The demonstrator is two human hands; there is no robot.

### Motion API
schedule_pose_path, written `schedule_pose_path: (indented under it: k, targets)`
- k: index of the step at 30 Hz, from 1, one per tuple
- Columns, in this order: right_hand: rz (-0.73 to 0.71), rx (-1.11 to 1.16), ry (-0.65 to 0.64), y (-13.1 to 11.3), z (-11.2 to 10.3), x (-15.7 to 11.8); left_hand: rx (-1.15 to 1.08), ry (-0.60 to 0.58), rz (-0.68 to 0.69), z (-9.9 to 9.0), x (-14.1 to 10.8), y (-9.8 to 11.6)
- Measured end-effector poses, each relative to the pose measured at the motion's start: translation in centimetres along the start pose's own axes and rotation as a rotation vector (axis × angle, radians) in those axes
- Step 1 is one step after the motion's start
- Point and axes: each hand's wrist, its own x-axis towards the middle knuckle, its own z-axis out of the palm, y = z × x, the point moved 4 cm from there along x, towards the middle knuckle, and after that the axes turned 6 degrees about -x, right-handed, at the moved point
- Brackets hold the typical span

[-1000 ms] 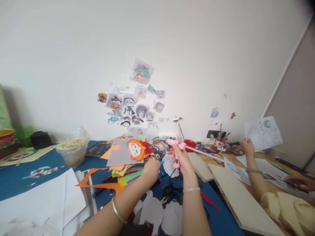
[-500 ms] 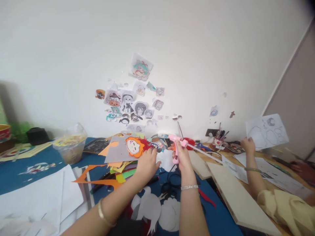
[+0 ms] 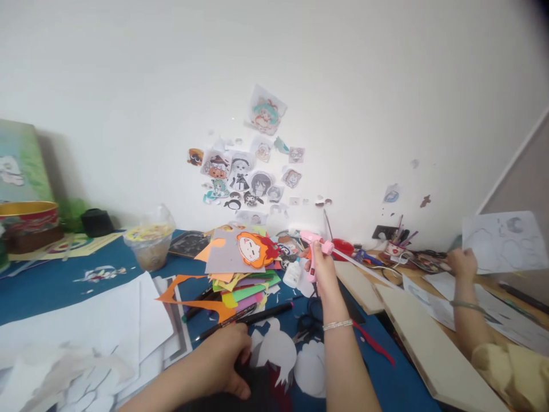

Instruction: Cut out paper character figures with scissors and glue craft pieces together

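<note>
In my right hand is a pink glue gun, its nozzle toward the wall and a long pale glue stick running out of its back. My left hand hovers low at the front, thumb and fingers apart, over a dark flat piece that I cannot identify. Beside it lie grey-white paper cutouts, one over something dark red. Black scissors sit between the cutouts and my right wrist. An orange-haired paper face rests on a grey sheet atop coloured paper.
A white glue bottle stands by the paper pile. Left are a lidded plastic cup and white sheets. Pale boards lie right, where another person's hand holds a drawing. Cut-out pictures cover the wall.
My left hand has come away from the orange-haired paper face and down toward the front cutouts. The glue gun stays in my right hand. The view has turned slightly left.
</note>
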Motion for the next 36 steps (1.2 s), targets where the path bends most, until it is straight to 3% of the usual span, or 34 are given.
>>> schedule_pose_path:
  k: [3,5,8,11,20,22,26,29,34,36]
  targets:
    - [0.002,0.141,0.044,-0.8,0.3,-0.6,-0.154,0.108,-0.023,0.3,0.8,-0.1]
    - [0.009,0.218,0.058,-1.2,0.7,-1.1,-0.124,0.215,0.006,0.9,1.3,0.7]
    - [0.027,0.293,0.055,-1.5,1.3,-1.6,-0.023,0.206,0.004,2.6,1.8,1.9]
    - [0.039,0.343,0.051,-1.7,1.6,-1.7,-0.084,0.237,-0.005,3.1,2.0,2.0]
    - [-0.035,0.498,-0.006,-3.2,2.1,-2.2,-0.452,0.569,0.026,-0.7,2.0,-2.2]
    - [-0.082,0.565,-0.071,-3.9,2.7,-2.8,-0.396,0.691,0.117,-1.5,1.7,-3.0]
    - [-0.137,0.578,-0.185,-4.9,3.9,-3.7,0.068,0.901,0.439,-2.3,0.7,-2.7]
    - [-0.116,0.543,-0.172,-4.8,4.2,-3.8,0.309,0.853,0.51,-1.5,0.8,-2.0]
    - [-0.078,0.597,-0.102,-4.2,3.9,-3.1,0.386,0.49,0.493,1.2,2.0,-1.2]
    - [-0.072,0.615,-0.083,-4.0,3.7,-2.9,0.361,0.414,0.492,1.8,2.1,-1.1]
